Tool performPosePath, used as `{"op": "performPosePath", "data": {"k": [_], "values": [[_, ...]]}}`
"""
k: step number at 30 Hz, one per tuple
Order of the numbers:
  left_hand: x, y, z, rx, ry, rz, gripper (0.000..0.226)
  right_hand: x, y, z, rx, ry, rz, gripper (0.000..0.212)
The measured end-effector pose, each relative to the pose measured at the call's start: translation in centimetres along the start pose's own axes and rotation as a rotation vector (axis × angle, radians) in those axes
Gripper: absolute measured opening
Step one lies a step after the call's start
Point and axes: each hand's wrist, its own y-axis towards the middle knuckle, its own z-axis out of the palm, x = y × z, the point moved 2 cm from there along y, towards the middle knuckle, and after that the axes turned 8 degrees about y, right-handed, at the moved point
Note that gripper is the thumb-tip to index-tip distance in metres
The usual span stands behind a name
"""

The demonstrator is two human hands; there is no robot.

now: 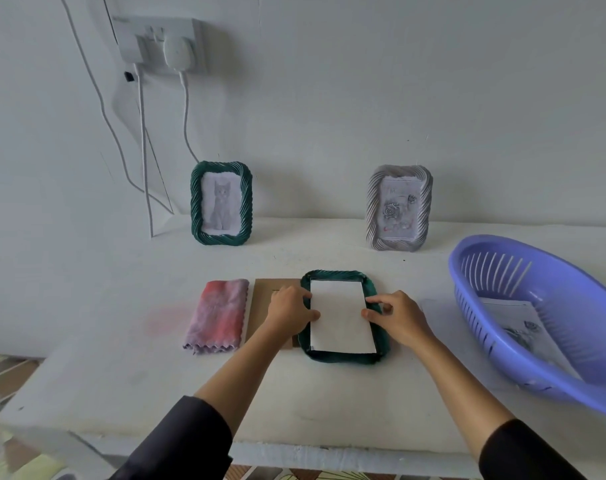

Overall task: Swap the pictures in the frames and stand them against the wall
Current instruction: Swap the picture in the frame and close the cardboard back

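Note:
A dark green frame (343,356) lies face down on the white table, with a white sheet (339,317) lying blank side up in its opening. My left hand (289,311) has its fingertips on the sheet's left edge. The fingers of my right hand (396,317) press on the right edge. A brown backing board (263,296) lies flat just left of the frame, partly under my left hand. Against the wall stand a green frame (221,203) with a cat picture and a grey frame (399,207) with a rose picture.
A folded pink cloth (218,315) lies left of the board. A purple slotted basket (536,317) at the right holds a printed picture (523,327). Another white sheet (433,306) lies flat right of my right hand. Cables hang from a wall socket (163,43) at upper left.

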Motion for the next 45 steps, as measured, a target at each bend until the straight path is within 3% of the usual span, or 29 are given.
{"op": "performPosePath", "data": {"k": [16,20,25,31,36,40,43,45], "values": [[-0.1,0.2,0.4,-0.039,-0.009,-0.012,0.041,-0.7,0.7,0.2,-0.039,0.067,-0.044,0.031],[1.0,-0.1,-1.1,-0.209,-0.005,-0.224,0.041,-1.1,0.8,0.3,-0.018,0.137,-0.037,0.034],[1.9,-0.6,-1.2,-0.006,0.128,-0.42,0.055,-1.5,0.5,0.3,0.031,0.207,-0.027,0.035],[1.8,0.1,-1.1,0.003,0.172,-0.449,0.057,-1.5,0.3,0.3,0.054,0.19,-0.025,0.036],[3.1,0.8,-2.0,-0.051,0.049,-0.441,0.065,-1.3,0.2,0.3,0.058,0.193,-0.023,0.037],[3.4,1.0,-4.3,-0.281,-0.067,-0.327,0.056,-0.9,0.1,0.1,0.06,0.23,-0.016,0.037],[2.3,0.2,-6.7,-0.466,-0.283,-0.231,0.056,-0.2,-0.1,-0.5,-0.067,0.311,-0.015,0.036],[0.8,-0.4,-7.3,-0.44,-0.458,-0.147,0.066,0.7,-0.3,-1.0,-0.146,0.35,-0.033,0.034]]}}
